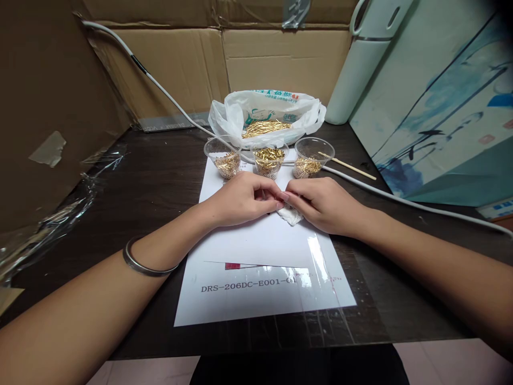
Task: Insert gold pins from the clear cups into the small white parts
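My left hand (240, 199) and my right hand (320, 202) rest on a white laminated sheet (260, 267), fingertips pinched together where they meet. What they pinch is too small to make out. A crumpled white tissue (289, 215) lies under my right hand's fingers. Just beyond the hands stand three clear plastic cups of small gold metal pins: a left cup (225, 156), a middle cup (269, 158) and a right cup (311, 156). Behind them a white plastic bag (266, 115) holds a pile of the same pins.
A thin wooden stick (352, 167) lies right of the cups. A white cable (401, 200) crosses the dark table (140, 187). Cardboard walls (180, 64) stand at left and back. A white cylinder (360, 59) and a painted board (441, 107) stand at right.
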A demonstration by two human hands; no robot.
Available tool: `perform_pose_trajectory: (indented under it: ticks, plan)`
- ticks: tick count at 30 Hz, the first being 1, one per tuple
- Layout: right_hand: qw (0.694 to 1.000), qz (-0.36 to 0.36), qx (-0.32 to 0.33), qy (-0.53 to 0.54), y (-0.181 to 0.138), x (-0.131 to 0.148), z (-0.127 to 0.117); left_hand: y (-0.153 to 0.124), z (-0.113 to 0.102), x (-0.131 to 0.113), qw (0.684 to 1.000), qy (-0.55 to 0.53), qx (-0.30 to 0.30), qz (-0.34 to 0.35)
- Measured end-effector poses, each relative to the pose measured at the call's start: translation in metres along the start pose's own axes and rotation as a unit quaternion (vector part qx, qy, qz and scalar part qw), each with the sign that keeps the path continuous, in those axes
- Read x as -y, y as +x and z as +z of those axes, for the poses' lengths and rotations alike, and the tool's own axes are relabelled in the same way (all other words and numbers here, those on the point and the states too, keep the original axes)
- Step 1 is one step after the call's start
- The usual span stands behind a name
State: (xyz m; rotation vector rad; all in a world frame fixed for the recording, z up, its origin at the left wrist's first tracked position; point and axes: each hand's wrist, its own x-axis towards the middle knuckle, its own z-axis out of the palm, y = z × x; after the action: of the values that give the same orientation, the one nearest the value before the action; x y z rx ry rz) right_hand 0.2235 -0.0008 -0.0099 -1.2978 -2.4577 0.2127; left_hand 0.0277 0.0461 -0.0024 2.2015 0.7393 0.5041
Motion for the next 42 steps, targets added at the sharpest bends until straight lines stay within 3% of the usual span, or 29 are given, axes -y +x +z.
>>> perform_pose_trajectory:
  ticks: [12,19,25,42]
  plan:
    - [1.0,0.009,-0.01,0.021,-0.0003,0.0014,-0.0012,-0.0001,-0.0001,-0.0022,0.998,-0.056,-0.009,-0.015]
    - [0.995,0.026,-0.082,0.043,-0.0002,0.0052,0.0015,0.0001,0.0,-0.0038,0.992,-0.115,-0.031,-0.029]
    - [0.993,0.035,-0.097,0.056,-0.0009,0.0052,0.0023,0.0005,-0.0004,-0.0038,0.989,-0.143,-0.025,-0.038]
    - [0.99,0.048,-0.107,0.075,-0.0009,0.0049,0.0019,0.0007,0.0001,-0.0029,0.991,-0.129,-0.029,-0.031]
